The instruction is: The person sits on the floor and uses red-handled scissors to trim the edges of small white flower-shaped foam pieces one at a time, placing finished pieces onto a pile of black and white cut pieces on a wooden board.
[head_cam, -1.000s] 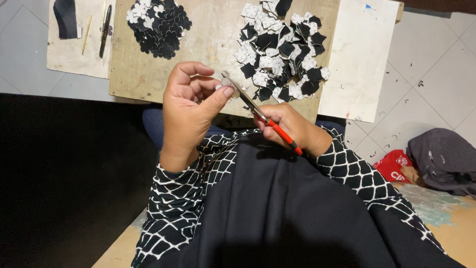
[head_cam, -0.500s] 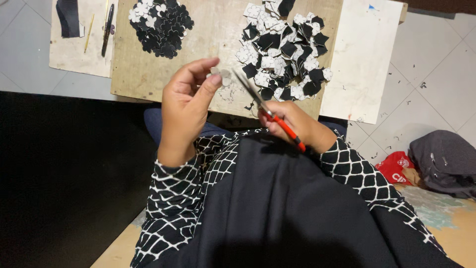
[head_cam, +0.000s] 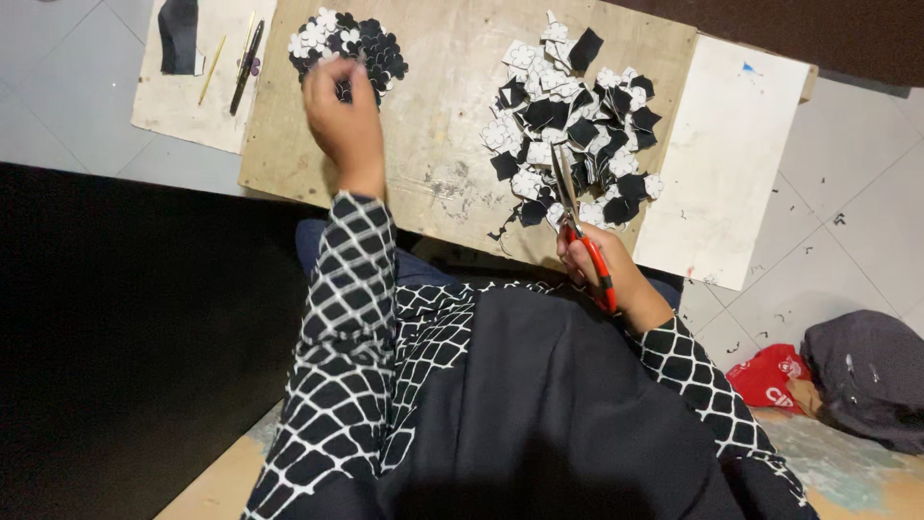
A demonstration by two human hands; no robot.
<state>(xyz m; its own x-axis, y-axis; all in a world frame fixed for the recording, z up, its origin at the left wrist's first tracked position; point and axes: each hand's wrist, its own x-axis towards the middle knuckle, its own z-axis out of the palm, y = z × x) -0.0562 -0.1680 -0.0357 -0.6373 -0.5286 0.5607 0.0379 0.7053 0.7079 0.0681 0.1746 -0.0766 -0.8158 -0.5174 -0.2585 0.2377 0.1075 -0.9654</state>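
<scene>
My left hand (head_cam: 345, 120) is stretched far out over the wooden surface (head_cam: 452, 164), fingers curled down onto the small pile of cut pieces (head_cam: 358, 46) at its far left corner; I cannot tell whether anything is pinched between them. That pile lies straight ahead of this hand and well apart from my right. Toward the middle, the board is bare and scuffed. Further right sits the larger heap of black and white pieces (head_cam: 576, 125), and just in front of it my right hand (head_cam: 602, 274) stays close to my body, closed around the red handles of the scissors (head_cam: 576, 223). Their blades are together, the long axis pointing away from me, tips reaching the near edge of that heap.
</scene>
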